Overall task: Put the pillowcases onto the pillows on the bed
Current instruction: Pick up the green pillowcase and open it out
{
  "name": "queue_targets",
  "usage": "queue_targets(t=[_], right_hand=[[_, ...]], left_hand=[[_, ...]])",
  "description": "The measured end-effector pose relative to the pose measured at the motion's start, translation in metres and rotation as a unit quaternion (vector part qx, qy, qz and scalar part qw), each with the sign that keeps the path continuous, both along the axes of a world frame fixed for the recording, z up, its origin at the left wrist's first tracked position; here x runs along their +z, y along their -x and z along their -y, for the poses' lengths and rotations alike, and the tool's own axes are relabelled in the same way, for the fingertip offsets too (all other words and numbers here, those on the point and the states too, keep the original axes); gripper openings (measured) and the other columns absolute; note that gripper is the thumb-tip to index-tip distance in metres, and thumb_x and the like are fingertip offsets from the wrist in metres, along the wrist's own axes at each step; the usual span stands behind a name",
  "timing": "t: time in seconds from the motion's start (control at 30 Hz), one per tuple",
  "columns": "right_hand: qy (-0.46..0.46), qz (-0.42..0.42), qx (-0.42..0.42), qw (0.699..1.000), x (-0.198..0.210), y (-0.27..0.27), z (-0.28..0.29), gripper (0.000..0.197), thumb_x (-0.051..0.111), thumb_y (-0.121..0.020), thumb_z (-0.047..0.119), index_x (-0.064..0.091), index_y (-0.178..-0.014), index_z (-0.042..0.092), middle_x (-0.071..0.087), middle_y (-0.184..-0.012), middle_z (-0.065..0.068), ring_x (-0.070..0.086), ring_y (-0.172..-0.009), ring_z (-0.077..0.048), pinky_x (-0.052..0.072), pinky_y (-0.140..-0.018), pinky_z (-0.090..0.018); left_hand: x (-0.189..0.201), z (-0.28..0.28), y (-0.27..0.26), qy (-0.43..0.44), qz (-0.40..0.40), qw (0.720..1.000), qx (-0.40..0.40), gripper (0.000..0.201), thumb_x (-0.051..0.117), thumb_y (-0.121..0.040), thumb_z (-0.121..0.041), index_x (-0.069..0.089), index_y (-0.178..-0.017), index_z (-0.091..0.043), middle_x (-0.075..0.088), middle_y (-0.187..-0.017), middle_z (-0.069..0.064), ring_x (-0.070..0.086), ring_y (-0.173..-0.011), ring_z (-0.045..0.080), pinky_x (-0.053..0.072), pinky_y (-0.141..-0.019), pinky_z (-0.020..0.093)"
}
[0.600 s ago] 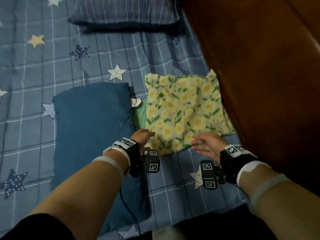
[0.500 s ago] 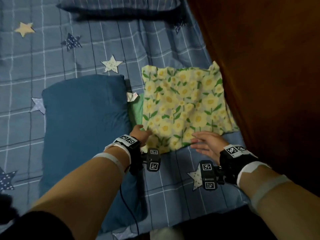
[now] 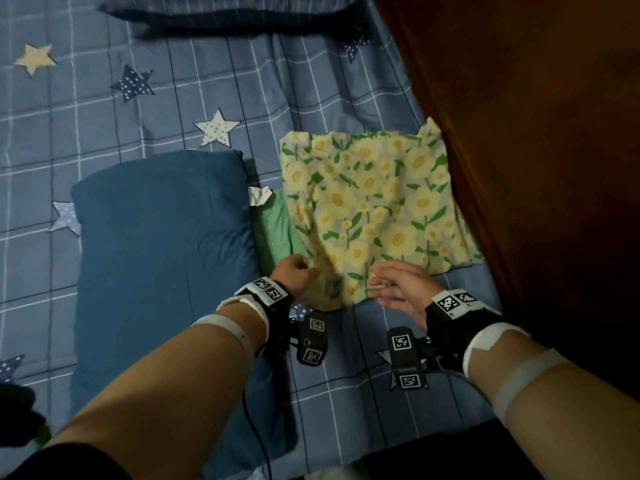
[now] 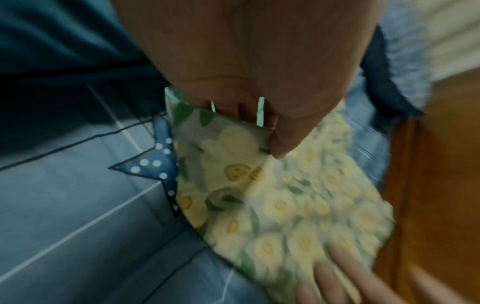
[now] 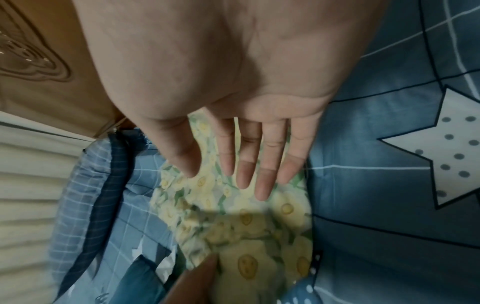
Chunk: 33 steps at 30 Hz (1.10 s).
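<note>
A folded yellow-flowered pillowcase [image 3: 377,209] lies on the bed beside the wooden headboard, with a green dotted layer [image 3: 277,230] showing at its left edge. My left hand [image 3: 294,273] pinches the near left corner of the flowered pillowcase [image 4: 272,205], thumb on top and fingers curled under the hem. My right hand [image 3: 398,285] hovers flat over the near edge, its fingers [image 5: 262,174] straight and spread above the flowered cloth [image 5: 246,236]. A bare dark blue pillow [image 3: 162,254] lies just left of the pillowcase.
The bed has a blue checked sheet [image 3: 138,109] with star patches. A second checked pillow [image 3: 225,12] lies at the far top. The brown wooden headboard [image 3: 536,150] stands along the right. A small white tag [image 3: 259,195] sits between pillow and pillowcase.
My left hand has closed on the near left corner of the flowered pillowcase and lifted it slightly. My right hand has stayed flat at the near edge.
</note>
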State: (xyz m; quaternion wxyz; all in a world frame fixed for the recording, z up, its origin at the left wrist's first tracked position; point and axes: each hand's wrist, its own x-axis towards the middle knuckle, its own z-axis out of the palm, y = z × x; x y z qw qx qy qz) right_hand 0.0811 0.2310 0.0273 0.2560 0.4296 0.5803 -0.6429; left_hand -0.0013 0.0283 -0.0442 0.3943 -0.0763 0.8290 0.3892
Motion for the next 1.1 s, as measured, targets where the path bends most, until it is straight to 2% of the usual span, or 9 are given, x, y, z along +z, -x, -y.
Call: queue_targets(t=[0.1,0.2,0.33,0.5,0.63,0.8,0.87,0.97,1.1], right_hand=[[0.016,-0.011,0.005,1.0,0.031,0.008,0.015,0.042,0.07,-0.087,0.036,0.057,-0.122,0.018,0.064,-0.118,-0.007,0.066,-0.104,-0.027,0.057,-0.086,-0.046],[0.017,-0.017,0.008,1.0,0.071,0.021,0.036,0.059,0.079,-0.074,0.05,0.053,-0.12,0.024,0.063,-0.118,-0.003,0.063,-0.108,-0.029,0.057,-0.083,-0.055],[-0.159,-0.041,0.02,0.986,0.121,0.029,0.047,0.048,0.08,-0.071,0.025,0.053,-0.111,0.018,0.064,-0.096,-0.007,0.065,-0.082,-0.027,0.059,-0.075,-0.042],[-0.28,-0.089,0.091,0.952,0.178,0.017,0.046,0.034,0.06,-0.076,0.023,0.068,-0.109,0.021,0.07,-0.11,-0.007,0.066,-0.096,-0.028,0.055,-0.087,-0.038],[-0.258,-0.173,0.038,0.95,0.247,0.002,0.074,0.029,0.053,-0.089,0.025,0.069,-0.113,0.024,0.069,-0.107,-0.002,0.066,-0.101,-0.027,0.054,-0.093,-0.05],[-0.288,-0.249,0.085,0.921,0.307,-0.016,0.088,0.046,0.049,-0.07,0.058,0.072,-0.101,0.032,0.074,-0.103,0.001,0.068,-0.101,-0.023,0.051,-0.096,-0.052],[-0.301,-0.261,0.111,0.911,0.331,-0.027,0.097,0.051,0.048,-0.071,0.062,0.073,-0.102,0.03,0.075,-0.102,0.001,0.069,-0.1,-0.022,0.051,-0.096,-0.052],[-0.341,-0.269,0.126,0.892,0.375,-0.05,0.122,0.048,0.048,-0.08,0.061,0.074,-0.102,0.028,0.075,-0.1,0.002,0.07,-0.098,-0.019,0.053,-0.095,-0.048],[-0.378,-0.264,0.15,0.874,0.401,-0.071,0.124,0.036,0.046,-0.1,0.04,0.073,-0.106,0.017,0.075,-0.1,-0.001,0.068,-0.098,-0.018,0.051,-0.096,-0.042]], left_hand=[[0.049,-0.013,-0.011,-0.081,-0.095,0.988,-0.087,0.013,0.063,-0.081,-0.03,0.052,-0.084,-0.022,0.059,-0.073,0.0,0.055,-0.071,0.021,0.046,-0.068,0.029],[0.102,-0.027,-0.027,-0.103,-0.179,0.949,-0.239,0.031,0.063,-0.089,-0.028,0.059,-0.118,-0.02,0.07,-0.108,0.009,0.065,-0.097,0.028,0.05,-0.082,0.031],[0.166,-0.023,-0.05,-0.153,-0.224,0.902,-0.336,0.031,0.066,-0.087,-0.017,0.06,-0.118,-0.016,0.069,-0.112,0.008,0.065,-0.102,0.029,0.054,-0.084,0.04],[0.225,0.019,-0.069,-0.218,-0.172,0.902,-0.33,0.045,0.064,-0.09,-0.023,0.055,-0.133,-0.03,0.067,-0.121,-0.007,0.063,-0.109,0.013,0.05,-0.099,0.029],[0.274,0.057,-0.06,-0.197,-0.209,0.931,-0.225,0.02,0.064,-0.09,-0.023,0.057,-0.109,-0.025,0.068,-0.104,-0.002,0.066,-0.091,0.019,0.058,-0.085,0.043],[0.33,0.084,-0.037,-0.147,-0.29,0.925,-0.199,0.083,0.067,-0.087,-0.021,0.012,-0.148,-0.035,0.069,-0.103,0.006,0.069,-0.087,0.027,0.059,-0.075,0.04],[0.354,0.088,-0.035,-0.133,-0.297,0.923,-0.207,0.081,0.068,-0.089,-0.025,0.018,-0.152,-0.037,0.07,-0.101,0.004,0.069,-0.09,0.024,0.055,-0.073,0.033],[0.381,0.095,-0.037,-0.116,-0.32,0.904,-0.26,0.028,0.065,-0.093,-0.036,0.066,-0.12,-0.029,0.072,-0.101,0.0,0.065,-0.087,0.016,0.054,-0.079,0.031],[0.407,0.114,-0.034,-0.131,-0.309,0.905,-0.261,0.022,0.064,-0.093,-0.041,0.076,-0.087,-0.023,0.07,-0.072,-0.006,0.064,-0.063,0.007,0.055,-0.061,0.024]])
